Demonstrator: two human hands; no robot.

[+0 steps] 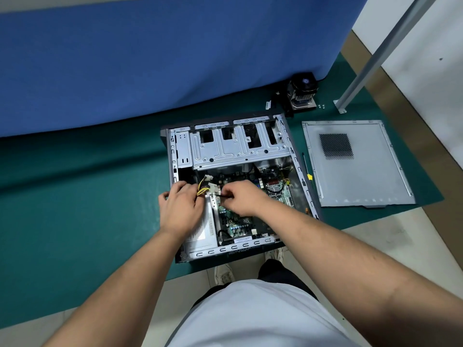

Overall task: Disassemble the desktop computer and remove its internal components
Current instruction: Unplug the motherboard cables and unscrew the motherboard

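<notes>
An open desktop case (304, 169) lies on its side on a green mat, with its motherboard (236, 219) and silver drive cage (238, 149) exposed. My left hand (179, 206) grips a yellow and black cable bundle (202, 190) with white connectors, above the silver power supply (208, 229) at the case's left. My right hand (244, 197) pinches a thin black wire (216, 194) that runs toward the bundle. Both hands sit over the left middle of the case and hide the parts beneath them.
The removed side panel (355, 176) lies right of the case, a screwdriver (307, 169) between them. A CPU cooler with fan (302, 95) and small screws (322, 105) sit behind. A blue cloth wall (150, 58) stands at the back, a metal post (368, 68) at the right.
</notes>
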